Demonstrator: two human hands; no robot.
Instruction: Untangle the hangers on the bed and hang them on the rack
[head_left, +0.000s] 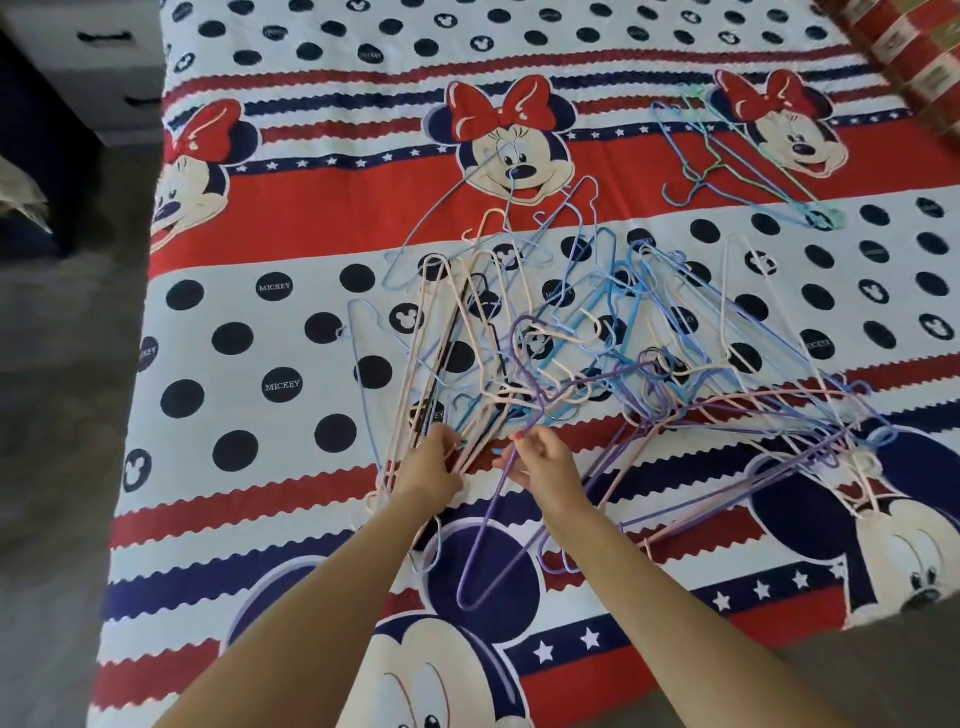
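- Tangled hangers (597, 343): heaped mid-bed (234, 493), hooks interlocked.
- Purple hanger (493, 525): pinched near its neck by right hand (540, 460), probably to draw it toward the near edge.
- Left hand (434, 460): fingers curled round pale hangers (415, 374), seemingly anchoring them.
- Separate small cluster (737, 161) far right; bare bedding left.

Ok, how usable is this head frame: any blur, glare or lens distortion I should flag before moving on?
Head view: even daylight, no glare or hard shadows. Wide-angle bending curves the bed's left edge. The hanger tangle is slightly soft, so single wires are hard to trace. The left hand and right hand read clearly, the right gripping a purple hanger. The separate small pile is softer still.
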